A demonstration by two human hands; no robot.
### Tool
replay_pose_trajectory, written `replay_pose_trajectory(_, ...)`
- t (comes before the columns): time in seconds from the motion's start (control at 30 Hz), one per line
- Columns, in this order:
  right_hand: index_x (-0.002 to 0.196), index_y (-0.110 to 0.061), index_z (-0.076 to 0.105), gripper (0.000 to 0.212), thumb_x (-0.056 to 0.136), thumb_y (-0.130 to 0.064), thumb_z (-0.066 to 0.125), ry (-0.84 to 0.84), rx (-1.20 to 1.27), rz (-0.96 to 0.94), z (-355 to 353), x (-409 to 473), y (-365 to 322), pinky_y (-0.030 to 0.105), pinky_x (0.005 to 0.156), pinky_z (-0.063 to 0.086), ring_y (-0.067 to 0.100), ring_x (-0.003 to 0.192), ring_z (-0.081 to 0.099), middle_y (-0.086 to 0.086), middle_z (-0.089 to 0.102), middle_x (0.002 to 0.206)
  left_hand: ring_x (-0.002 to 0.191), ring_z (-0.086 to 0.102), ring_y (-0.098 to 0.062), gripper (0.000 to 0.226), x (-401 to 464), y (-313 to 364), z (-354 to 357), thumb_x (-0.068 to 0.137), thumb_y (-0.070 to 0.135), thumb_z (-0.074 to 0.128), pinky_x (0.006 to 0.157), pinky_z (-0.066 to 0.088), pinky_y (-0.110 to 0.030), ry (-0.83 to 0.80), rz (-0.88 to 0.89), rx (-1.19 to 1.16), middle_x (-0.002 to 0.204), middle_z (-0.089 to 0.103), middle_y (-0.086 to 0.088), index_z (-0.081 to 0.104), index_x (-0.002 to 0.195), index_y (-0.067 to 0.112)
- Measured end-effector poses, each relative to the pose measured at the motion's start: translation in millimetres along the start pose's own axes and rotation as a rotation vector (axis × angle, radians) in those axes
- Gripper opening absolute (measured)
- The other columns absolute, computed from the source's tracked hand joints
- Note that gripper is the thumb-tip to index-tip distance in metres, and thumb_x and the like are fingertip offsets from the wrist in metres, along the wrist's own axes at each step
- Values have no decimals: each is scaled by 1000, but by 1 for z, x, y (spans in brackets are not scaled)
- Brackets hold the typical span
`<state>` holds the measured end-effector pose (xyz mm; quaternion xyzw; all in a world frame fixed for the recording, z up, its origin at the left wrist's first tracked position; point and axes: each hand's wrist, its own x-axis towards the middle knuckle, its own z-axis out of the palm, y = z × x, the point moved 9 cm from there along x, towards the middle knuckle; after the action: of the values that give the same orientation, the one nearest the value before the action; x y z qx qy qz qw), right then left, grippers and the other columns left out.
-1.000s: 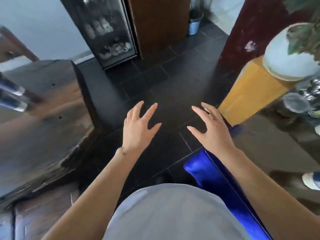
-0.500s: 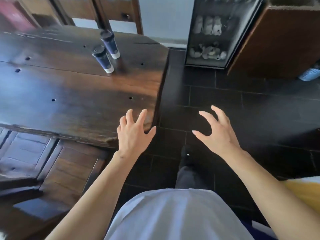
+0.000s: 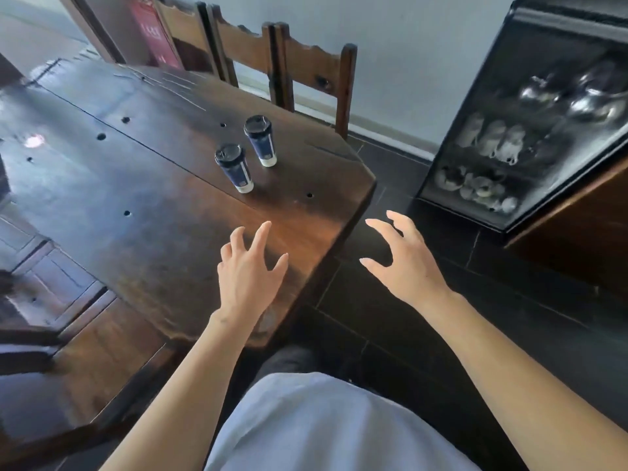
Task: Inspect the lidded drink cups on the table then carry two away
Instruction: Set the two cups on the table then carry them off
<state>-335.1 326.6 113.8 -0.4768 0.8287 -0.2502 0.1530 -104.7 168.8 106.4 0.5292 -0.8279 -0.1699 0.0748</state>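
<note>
Left hand (image 3: 249, 271): spread wide, fingers apart, empty, hovering over the near corner of the surface (image 3: 142, 212). Right hand (image 3: 406, 263): also spread, fingers curled a little, empty, out over dark floor tiles (image 3: 424, 338) just beside the surface's edge. Two lidded cups upright on dark wood, well beyond both hands: near cup (image 3: 235, 168), far cup (image 3: 260, 140), close together but apart, dark sleeves, black lids, pale bases. Wooden chairs (image 3: 316, 69) along the far side, against a pale wall. Glass-fronted black cabinet (image 3: 530, 130) to the right, blurred crockery inside. Pale shirt at bottom.
</note>
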Motion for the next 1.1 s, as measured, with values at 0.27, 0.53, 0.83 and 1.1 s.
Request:
replay_pose_trajectory(0.27,148,-28,47,55,97,-29,66,-50,24,-73,-13,92,38,26,111,32,21,144,39,2,41,155,139,41,-37,64,71,37,19,98,46,63,105,46,-54,36,-89,-68,160,31,-9,36,156,41)
replay_pose_trajectory(0.53,149,-28,46,54,98,-29,64,-97,-19,-95,-28,196,54,21,103,30,21,141,40,3,40,154,138,43,-39,67,163,62,47,99,41,62,105,49,-53,37,-131,-116,160,32,-13,33,159,44)
replay_pose_trajectory(0.83,149,-30,43,54,99,-33,63,-123,-55,-91,-44,319,58,34,109,44,21,143,42,1,39,156,143,40,-40,67,275,86,57,100,39,62,106,49,-55,26,-152,-152,161,32,-15,32,159,42)
replay_pose_trajectory(1.1,146,-36,43,51,99,-35,63,-298,-61,-189,2,388,43,30,106,43,17,138,47,-5,39,153,143,42,-38,68,294,51,61,99,39,65,108,50,-56,81,-328,-222,160,34,-14,33,159,37)
